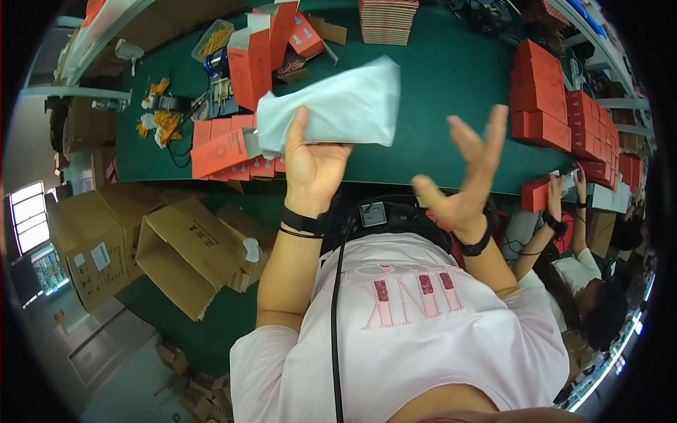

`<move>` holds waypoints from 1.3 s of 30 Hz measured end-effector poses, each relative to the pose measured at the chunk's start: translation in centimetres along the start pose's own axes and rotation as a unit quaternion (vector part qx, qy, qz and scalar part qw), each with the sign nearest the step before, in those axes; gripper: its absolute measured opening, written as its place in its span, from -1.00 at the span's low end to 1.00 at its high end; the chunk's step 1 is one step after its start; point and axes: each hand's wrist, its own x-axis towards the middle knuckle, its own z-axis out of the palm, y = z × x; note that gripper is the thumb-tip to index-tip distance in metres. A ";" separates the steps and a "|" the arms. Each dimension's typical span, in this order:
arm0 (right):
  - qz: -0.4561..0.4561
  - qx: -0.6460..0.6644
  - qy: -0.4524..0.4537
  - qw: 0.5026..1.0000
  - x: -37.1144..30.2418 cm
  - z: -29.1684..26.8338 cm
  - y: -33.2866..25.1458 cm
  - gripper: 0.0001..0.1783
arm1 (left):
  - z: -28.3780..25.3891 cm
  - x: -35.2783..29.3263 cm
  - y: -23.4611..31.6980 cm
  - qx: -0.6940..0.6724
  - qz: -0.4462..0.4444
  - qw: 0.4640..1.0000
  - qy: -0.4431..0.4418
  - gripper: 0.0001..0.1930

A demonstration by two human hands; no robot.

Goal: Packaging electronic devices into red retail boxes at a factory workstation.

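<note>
My left hand [314, 169] grips a pale, white-wrapped packet [338, 106] by its lower edge and holds it above the green table. The thumb lies across the wrapping, and what is inside cannot be seen. My right hand [465, 176] is apart from the packet, to its right, with fingers spread and nothing in them. Just left of my left hand, an orange-red box [222, 154] with an open white end flap [252, 143] lies on a row of similar boxes.
Tall orange-red boxes [249, 70] stand at the back left, near yellow cords [167, 125]. Box stacks [539, 99] line the right side. A co-worker's hands [556, 194] hold a box there. Cardboard cartons [194, 247] sit on the left. A stack of pink-edged pieces [387, 21] stands at the back.
</note>
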 end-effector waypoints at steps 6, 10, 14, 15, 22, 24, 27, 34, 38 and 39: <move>-0.127 -0.168 -0.269 0.940 1.9 2.7 -1.7 0.01 | -1.6 -1.1 -1.2 0.103 0.044 0.992 0.052 -0.62; -0.040 -0.033 -0.287 0.957 2.3 6.2 0.4 -0.56 | -3.9 -2.6 -1.9 0.115 0.094 0.988 0.047 -0.63; 0.436 0.250 -0.523 0.689 0.8 5.1 2.7 -0.79 | -6.1 -5.6 1.7 0.460 0.065 0.872 -0.157 -0.65; 0.489 0.317 -0.501 0.639 -0.6 5.5 3.3 -0.79 | -5.5 -6.4 2.5 0.546 0.058 0.807 -0.220 -0.65; 0.509 0.413 -0.555 0.512 2.7 10.3 2.3 0.02 | -6.6 -5.8 7.4 0.838 0.187 0.436 -0.270 -0.55; 0.283 0.206 -0.692 0.632 5.3 12.6 0.6 0.01 | -7.8 -5.3 8.3 0.845 0.202 0.433 -0.241 -0.56; 0.303 0.099 -0.673 0.668 5.7 16.6 -0.1 -0.07 | -9.6 -3.6 10.0 0.826 0.273 0.457 -0.186 -0.52; -0.213 -0.249 -0.618 0.715 12.2 21.8 4.4 -0.25 | -13.3 -3.2 18.1 0.903 0.225 0.365 0.012 0.17; -0.310 -0.304 -0.604 0.668 10.6 26.0 6.5 -0.34 | -14.9 -0.2 20.3 0.940 0.184 0.288 -0.001 0.19; -0.310 -0.301 -0.608 0.666 10.2 26.7 6.9 -0.34 | -15.5 0.7 20.7 0.940 0.181 0.291 0.001 0.19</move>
